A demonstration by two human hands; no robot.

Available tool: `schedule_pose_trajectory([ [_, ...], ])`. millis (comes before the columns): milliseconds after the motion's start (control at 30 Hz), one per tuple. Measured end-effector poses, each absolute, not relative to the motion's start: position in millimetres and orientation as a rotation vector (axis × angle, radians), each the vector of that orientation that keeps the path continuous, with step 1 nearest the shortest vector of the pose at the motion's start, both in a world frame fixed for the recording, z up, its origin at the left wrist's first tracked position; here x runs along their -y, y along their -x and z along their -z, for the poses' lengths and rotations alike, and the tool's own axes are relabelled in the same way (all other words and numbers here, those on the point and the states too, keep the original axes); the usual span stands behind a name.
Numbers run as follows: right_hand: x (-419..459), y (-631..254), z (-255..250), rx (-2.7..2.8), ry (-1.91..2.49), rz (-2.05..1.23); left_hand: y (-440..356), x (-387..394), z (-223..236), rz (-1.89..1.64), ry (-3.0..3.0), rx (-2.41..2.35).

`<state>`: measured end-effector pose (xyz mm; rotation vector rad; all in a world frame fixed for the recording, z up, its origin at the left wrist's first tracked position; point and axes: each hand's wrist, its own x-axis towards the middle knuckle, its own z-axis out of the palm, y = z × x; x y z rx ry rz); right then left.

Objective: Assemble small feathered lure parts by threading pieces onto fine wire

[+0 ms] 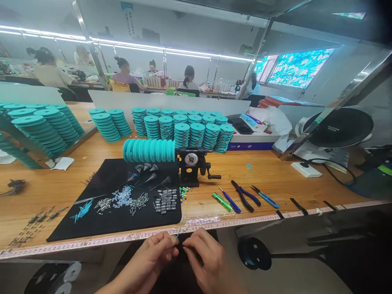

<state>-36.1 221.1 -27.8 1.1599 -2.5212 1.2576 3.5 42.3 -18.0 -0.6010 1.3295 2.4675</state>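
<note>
My left hand is in front of the table's near edge, thumb and forefinger pinched on a thin greenish line. Close beside it, my right hand is closed too, its fingertips pressed together; whatever they grip is too fine to make out. Beyond the hands lies a black mat with small piles: teal tubes, small metal parts, pale translucent pieces, and grey cylindrical weights. Fine wire bundles lie farther back on it.
A black hand-cranked winder carries a row of teal spools. Stacked teal spools stand behind. To the right lie a green tool, blue screwdriver, pliers and blue snips. A measuring tape edges the table.
</note>
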Motion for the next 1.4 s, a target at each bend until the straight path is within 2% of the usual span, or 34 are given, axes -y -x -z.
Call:
schedule_pose_trajectory([
  [133,-224.7,42.5,15.3,2.300,-1.443,-0.811,2.1,-39.0,22.5,-2.292,0.430,-1.642],
  [233,-217.3,58.4,10.9,2.237,-1.645,-0.685,6.7,-36.2,25.3,-2.224,0.307,-1.772],
  [333,-206.5,77.1,13.7,2.294,-1.714,-0.688,7.1,-32.7,23.2,-2.116,0.175,-2.102],
  [467,-194.9,91.5,10.0,2.539,-1.603,-0.776,3.6,-28.0,22.1,-1.725,-0.058,-2.753],
  [600,-186.7,97.6,-6.0,2.756,-1.467,-0.940,3.1,-25.3,29.9,-1.568,-0.258,-3.048],
  [833,-170.2,115.8,-19.1,2.824,-1.514,-0.945,4.0,-28.2,34.8,-1.483,-0.475,-2.977],
  [967,-180.5,103.2,-31.7,2.708,-1.264,-0.993,4.9,-31.4,30.3,-1.818,-0.048,-2.769],
  [1067,-200.6,77.4,-34.8,2.538,-0.931,-1.170,8.4,-29.7,26.4,-2.201,0.201,-2.285],
  [1167,-212.6,50.9,-20.4,2.657,-0.765,-1.407,11.2,-28.9,23.3,-2.361,0.282,-1.964],
  [1233,-210.2,38.5,-3.8,2.743,-0.691,-1.847,11.2,-30.4,21.7,-2.382,0.300,-1.867],
  [1333,-197.6,29.8,17.3,2.423,-0.507,-2.790,9.5,-33.1,20.4,-2.396,0.295,-1.830],
  [1400,-190.1,28.5,23.5,2.138,-0.364,-3.120,8.5,-34.2,19.4,-2.407,0.297,-1.842],
])
